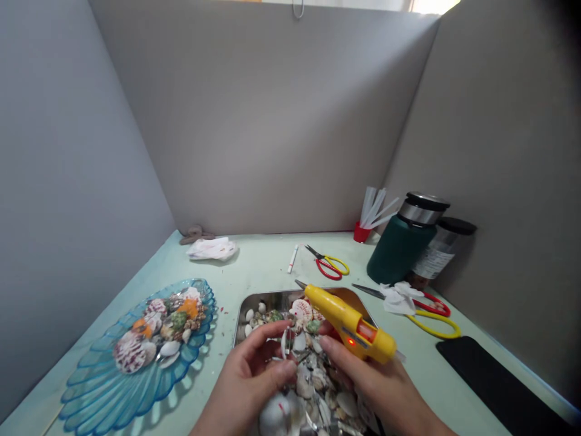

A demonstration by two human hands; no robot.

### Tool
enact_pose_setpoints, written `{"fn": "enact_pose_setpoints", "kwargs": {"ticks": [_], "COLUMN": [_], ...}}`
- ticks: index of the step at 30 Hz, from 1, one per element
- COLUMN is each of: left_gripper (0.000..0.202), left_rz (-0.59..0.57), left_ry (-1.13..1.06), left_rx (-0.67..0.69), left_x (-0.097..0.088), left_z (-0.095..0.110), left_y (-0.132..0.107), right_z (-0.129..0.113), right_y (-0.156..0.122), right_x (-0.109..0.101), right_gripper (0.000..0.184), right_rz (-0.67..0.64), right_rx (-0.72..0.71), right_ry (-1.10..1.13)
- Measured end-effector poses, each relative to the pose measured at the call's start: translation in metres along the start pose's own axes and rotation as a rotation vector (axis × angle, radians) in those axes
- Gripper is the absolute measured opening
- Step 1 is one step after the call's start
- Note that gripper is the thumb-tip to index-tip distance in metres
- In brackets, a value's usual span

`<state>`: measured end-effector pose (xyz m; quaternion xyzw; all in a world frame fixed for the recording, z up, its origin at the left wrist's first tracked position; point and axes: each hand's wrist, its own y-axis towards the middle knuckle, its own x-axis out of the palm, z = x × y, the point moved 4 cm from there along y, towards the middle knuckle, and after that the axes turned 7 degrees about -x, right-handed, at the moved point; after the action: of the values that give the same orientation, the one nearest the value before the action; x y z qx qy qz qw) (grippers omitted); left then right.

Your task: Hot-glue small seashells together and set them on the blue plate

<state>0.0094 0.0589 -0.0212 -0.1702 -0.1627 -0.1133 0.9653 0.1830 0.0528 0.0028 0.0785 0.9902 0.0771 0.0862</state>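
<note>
My left hand [252,378] hovers over a metal tray [267,300] full of seashells, its thumb and fingers pinched on a small pale shell [284,343]. My right hand [374,387] grips a yellow hot glue gun [347,326] by the handle; its nozzle points up and left over the tray and a red light glows on its side. Both hands are close together above the shell pile. A blue glass dish [113,387] at the left carries several shells arranged on its upper part.
Grey partition walls enclose the pale green table [261,266]. Behind the tray lie small red-and-yellow scissors [330,265] and a white stick. At the right stand a dark green flask [402,242], a second bottle, larger scissors [431,315], crumpled tissue and a black phone [494,381].
</note>
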Motion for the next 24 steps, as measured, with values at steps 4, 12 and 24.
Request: {"fn": "enact_pose_setpoints", "kwargs": {"ticks": [4, 12, 24], "left_gripper": [0.048, 0.039, 0.028], "left_rz": [-0.019, -0.003, 0.036], "left_ry": [0.059, 0.282, 0.422], "left_rx": [-0.002, 0.095, 0.228], "left_x": [0.001, 0.0, 0.003], "left_z": [-0.001, -0.001, 0.005], "left_y": [0.0, 0.0, -0.003], "right_z": [0.0, -0.008, -0.01], "right_y": [-0.003, -0.013, -0.015], "right_x": [0.005, 0.012, 0.015], "right_gripper": [0.025, 0.016, 0.021], "right_rz": [-0.027, -0.134, -0.162], "right_rx": [-0.016, 0.02, -0.006], "right_ry": [-0.002, 0.068, 0.029]}}
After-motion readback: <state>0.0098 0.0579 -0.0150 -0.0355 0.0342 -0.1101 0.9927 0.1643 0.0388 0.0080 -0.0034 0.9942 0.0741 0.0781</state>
